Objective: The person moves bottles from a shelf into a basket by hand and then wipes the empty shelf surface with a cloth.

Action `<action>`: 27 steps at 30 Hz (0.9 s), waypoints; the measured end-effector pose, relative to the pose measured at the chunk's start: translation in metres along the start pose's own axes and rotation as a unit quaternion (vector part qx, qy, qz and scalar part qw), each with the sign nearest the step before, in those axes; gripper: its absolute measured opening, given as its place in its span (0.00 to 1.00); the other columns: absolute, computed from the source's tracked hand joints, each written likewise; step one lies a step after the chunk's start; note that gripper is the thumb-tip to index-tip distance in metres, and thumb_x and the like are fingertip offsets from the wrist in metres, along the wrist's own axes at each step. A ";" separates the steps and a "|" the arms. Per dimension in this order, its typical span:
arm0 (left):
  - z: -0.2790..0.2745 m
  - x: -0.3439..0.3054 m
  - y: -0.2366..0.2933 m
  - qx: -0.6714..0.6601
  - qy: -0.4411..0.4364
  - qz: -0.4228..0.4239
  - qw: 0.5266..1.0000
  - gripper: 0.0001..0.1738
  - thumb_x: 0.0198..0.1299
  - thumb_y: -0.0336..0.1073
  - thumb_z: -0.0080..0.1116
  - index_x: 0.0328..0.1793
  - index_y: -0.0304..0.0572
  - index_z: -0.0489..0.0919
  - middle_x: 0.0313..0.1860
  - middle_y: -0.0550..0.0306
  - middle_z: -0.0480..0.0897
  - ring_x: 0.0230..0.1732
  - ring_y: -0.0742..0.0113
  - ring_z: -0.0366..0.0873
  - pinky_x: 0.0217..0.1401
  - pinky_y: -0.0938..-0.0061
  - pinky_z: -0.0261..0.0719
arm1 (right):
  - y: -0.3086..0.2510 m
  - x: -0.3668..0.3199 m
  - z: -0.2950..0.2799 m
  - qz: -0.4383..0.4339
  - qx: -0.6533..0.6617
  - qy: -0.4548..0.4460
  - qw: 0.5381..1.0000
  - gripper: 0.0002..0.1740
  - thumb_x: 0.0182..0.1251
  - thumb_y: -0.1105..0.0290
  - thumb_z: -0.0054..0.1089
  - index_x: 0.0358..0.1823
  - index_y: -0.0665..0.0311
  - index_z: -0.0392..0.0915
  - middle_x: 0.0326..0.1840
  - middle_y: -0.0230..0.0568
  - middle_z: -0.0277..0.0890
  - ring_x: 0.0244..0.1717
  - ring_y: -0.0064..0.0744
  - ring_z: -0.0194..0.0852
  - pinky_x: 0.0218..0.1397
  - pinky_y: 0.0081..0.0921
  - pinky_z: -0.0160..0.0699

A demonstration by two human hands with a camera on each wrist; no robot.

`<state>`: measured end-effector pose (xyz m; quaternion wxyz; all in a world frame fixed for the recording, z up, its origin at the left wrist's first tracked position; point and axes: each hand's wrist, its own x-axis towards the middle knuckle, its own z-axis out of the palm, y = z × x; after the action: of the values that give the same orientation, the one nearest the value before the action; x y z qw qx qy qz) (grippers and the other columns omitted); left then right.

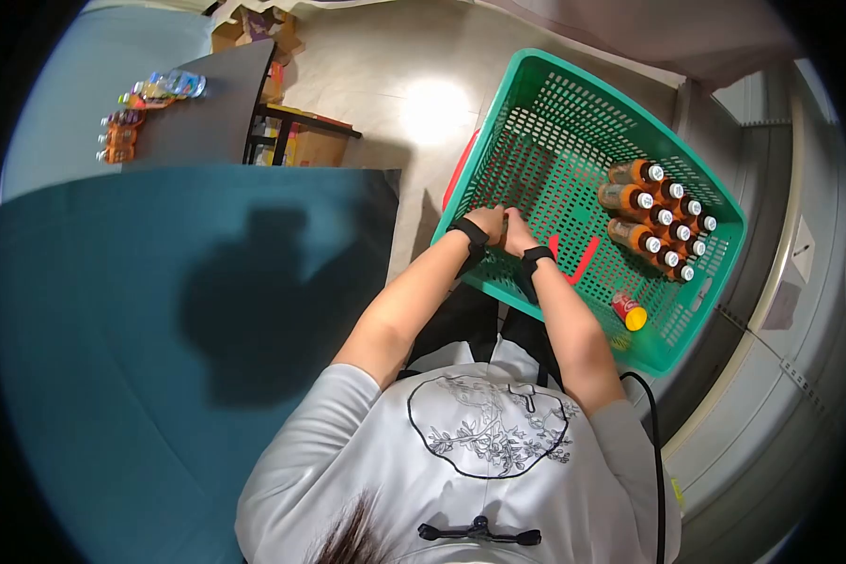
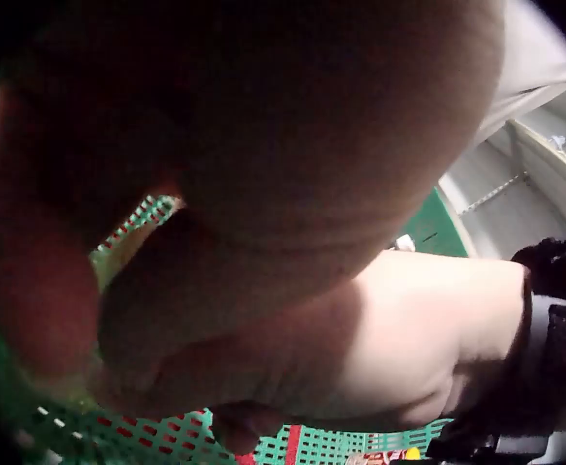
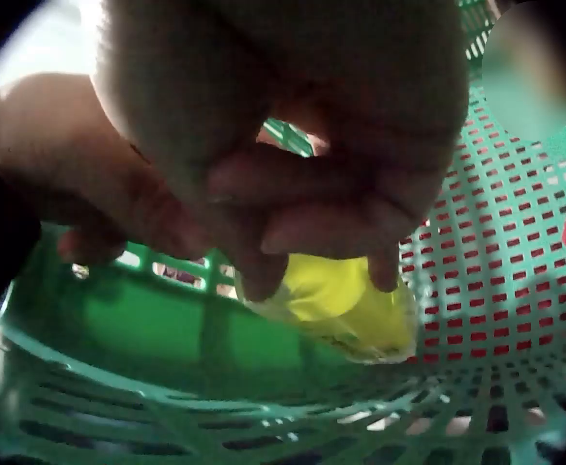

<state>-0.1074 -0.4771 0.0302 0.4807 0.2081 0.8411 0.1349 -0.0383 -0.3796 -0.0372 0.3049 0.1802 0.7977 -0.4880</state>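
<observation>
Both hands meet inside a green mesh basket (image 1: 573, 103), low against its near left wall. My right hand (image 1: 519, 233) curls its fingers (image 3: 264, 266) round a yellow object (image 3: 346, 302), seemingly a bottle or packet, just above the basket floor. My left hand (image 1: 487, 223) lies pressed against the right hand; it fills the left wrist view as a blur (image 2: 264, 194), and whether it holds anything is hidden. The right hand (image 2: 409, 329) shows beside it there.
Several brown bottles with white caps (image 1: 663, 216) lie in rows at the basket's right side. A red bottle with a yellow cap (image 1: 629, 310) lies near its front corner. A teal table (image 1: 160, 310) spreads to the left. A dark table with drinks (image 1: 150, 99) stands beyond.
</observation>
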 end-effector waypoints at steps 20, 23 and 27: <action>0.026 0.054 -0.047 0.045 -0.112 -0.068 0.990 0.23 0.48 0.38 0.54 0.49 0.30 0.75 0.47 0.38 0.77 0.49 0.49 0.75 0.51 0.65 0.74 | 0.047 0.063 0.052 -0.049 -0.058 -0.141 0.987 0.31 0.51 0.60 0.61 0.56 0.64 0.63 0.47 0.50 0.72 0.50 0.48 0.70 0.52 0.37 0.71; 0.013 0.048 -0.025 0.054 -0.099 -0.053 0.992 0.22 0.48 0.38 0.54 0.48 0.30 0.75 0.47 0.38 0.77 0.49 0.49 0.75 0.51 0.65 0.74 | 0.003 0.024 -0.005 0.022 -0.074 -0.074 0.994 0.29 0.53 0.60 0.59 0.57 0.60 0.64 0.47 0.51 0.72 0.48 0.44 0.73 0.49 0.39 0.73; -0.010 0.031 0.031 0.075 0.057 -0.066 0.993 0.21 0.47 0.39 0.56 0.44 0.30 0.75 0.44 0.36 0.77 0.48 0.47 0.75 0.50 0.62 0.74 | -0.019 -0.026 -0.074 0.183 0.190 0.137 0.955 0.22 0.51 0.64 0.61 0.48 0.62 0.71 0.33 0.44 0.77 0.31 0.39 0.77 0.34 0.36 0.75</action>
<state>-0.1236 -0.4348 0.0252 0.4229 0.1794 0.8868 0.0508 -0.0534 -0.3222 0.0176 0.2374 0.4429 0.6776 -0.5371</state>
